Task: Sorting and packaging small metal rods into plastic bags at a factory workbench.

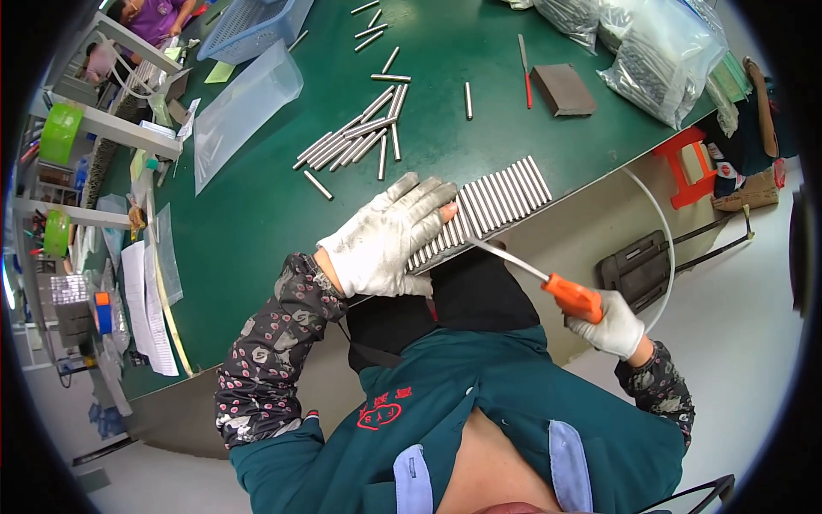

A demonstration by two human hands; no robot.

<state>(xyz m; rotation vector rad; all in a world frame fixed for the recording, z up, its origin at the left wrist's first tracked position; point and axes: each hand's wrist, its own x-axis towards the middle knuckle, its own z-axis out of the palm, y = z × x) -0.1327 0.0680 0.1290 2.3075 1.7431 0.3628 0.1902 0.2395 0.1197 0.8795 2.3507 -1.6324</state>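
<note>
A row of short metal rods lies side by side along the table's near edge. Across the row's left part rests my left hand, in a soiled white glove with one bare fingertip, its fingers stretched out flat and covering some rods. My right hand, also gloved, is closed round the orange handle of an air blow gun. The gun's long thin nozzle points up and left, its tip at the rods beside my left fingers. A pale hose curves from the table edge down toward my right hand.
Loose metal rods lie in a pile beyond my left hand. Farther right are a red-handled file, a brown block and plastic bags of rods. A blue basket and clear bag are at left; another person sits beyond.
</note>
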